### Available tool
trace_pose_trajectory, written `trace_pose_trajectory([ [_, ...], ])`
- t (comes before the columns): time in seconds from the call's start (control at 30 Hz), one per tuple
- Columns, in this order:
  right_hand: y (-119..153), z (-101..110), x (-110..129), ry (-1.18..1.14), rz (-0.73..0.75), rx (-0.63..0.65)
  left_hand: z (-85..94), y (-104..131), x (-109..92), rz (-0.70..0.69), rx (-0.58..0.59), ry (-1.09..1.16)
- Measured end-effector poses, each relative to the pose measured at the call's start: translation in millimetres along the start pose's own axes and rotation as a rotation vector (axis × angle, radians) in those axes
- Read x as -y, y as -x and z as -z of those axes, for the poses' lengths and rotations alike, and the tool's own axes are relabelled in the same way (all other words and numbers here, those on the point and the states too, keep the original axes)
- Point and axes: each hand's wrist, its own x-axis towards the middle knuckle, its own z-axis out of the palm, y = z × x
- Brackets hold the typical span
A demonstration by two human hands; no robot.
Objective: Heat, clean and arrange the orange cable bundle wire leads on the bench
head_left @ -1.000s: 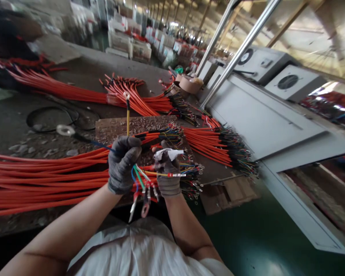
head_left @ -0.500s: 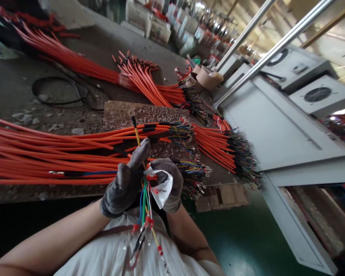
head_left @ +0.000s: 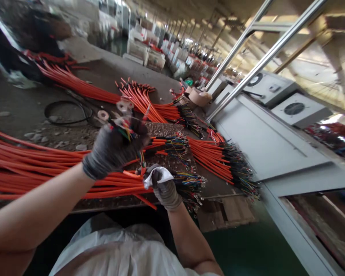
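Both my hands wear grey gloves. My left hand (head_left: 116, 147), raised over the orange cables, is closed around a bunch of thin coloured wires (head_left: 128, 128) with ring terminals at their ends; motion blurs them. Lower and to the right, my right hand (head_left: 165, 189) is closed on a white piece of cloth or paper (head_left: 158, 175), which sits beside the end of an orange cable (head_left: 133, 175). The coloured wires run from that cable end up to my left hand. Beneath both hands lies a thick bundle of orange cables (head_left: 46, 165).
More orange cables (head_left: 211, 157) with dark stripped ends lie to the right, and another bundle (head_left: 80, 84) stretches across the back. A black cable loop (head_left: 67, 113) rests at the left. Tape rolls (head_left: 199, 96) stand near a grey cabinet (head_left: 255, 134) with a metal frame (head_left: 258, 65).
My left hand has moved up and away from my right, now gripping the coloured wires that hung down before. My right hand stays low with the white piece. The view has tilted upward.
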Motion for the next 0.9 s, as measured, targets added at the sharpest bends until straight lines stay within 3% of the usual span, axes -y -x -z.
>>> trace_pose_trajectory([
  [0.1,-7.6,6.5,16.9,-0.065,0.138,-0.229,6.7,-26.1,-7.1,0.147,0.207,0.171],
  [0.17,-14.6,9.8,25.7,0.035,0.298,-0.331,5.9,-33.5,-5.9,0.249,0.276,0.278],
  [0.23,-21.6,12.0,31.5,0.175,0.386,-0.276,1.8,-35.2,-1.7,0.268,0.263,0.305],
  [0.37,-26.4,16.2,39.2,0.359,0.417,-0.150,-7.1,-32.7,6.6,0.217,0.273,0.302],
  [0.5,-20.8,18.8,41.2,0.584,0.591,-0.083,-8.0,-29.8,7.4,0.230,0.226,0.281],
  [0.57,-20.2,15.8,36.1,0.496,0.535,-0.154,-5.4,-27.0,5.7,0.246,0.181,0.285],
  [0.7,-21.2,-1.9,23.8,0.036,0.261,-0.303,-0.1,-11.8,-1.7,0.284,0.078,0.306],
  [0.83,-9.2,-7.4,26.4,-0.117,0.190,-0.254,-5.8,27.9,-19.9,0.241,-0.034,0.218],
  [0.9,2.4,3.9,29.6,-0.124,0.159,-0.166,-16.2,56.8,-30.3,0.133,0.042,0.115],
])
